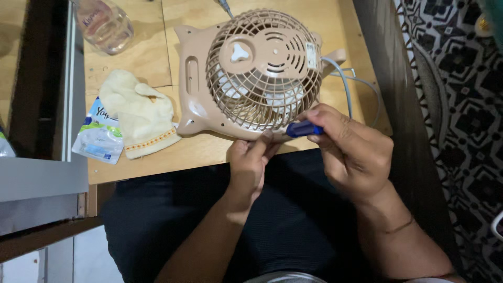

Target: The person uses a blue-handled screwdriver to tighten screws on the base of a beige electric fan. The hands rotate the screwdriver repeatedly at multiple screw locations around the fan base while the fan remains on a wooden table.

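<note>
At the far left of the wooden table (136, 157) lies a small blue-and-white plastic packet (99, 137), touching a cream cloth (139, 112) beside it, with a clear plastic bottle (104, 23) lying further back. In the middle a beige table fan (251, 73) lies grille-up near the table's front edge, its grey cord (343, 78) trailing off to the right. The left hand (250, 165) rests at the fan's near edge, fingers curled with the fingertips pressed against the housing, gripping nothing that shows. Just right of it, the right hand (353, 152) closes its thumb and fingers around a blue-handled screwdriver (301, 128), which points left toward the fan's lower rim.
</note>
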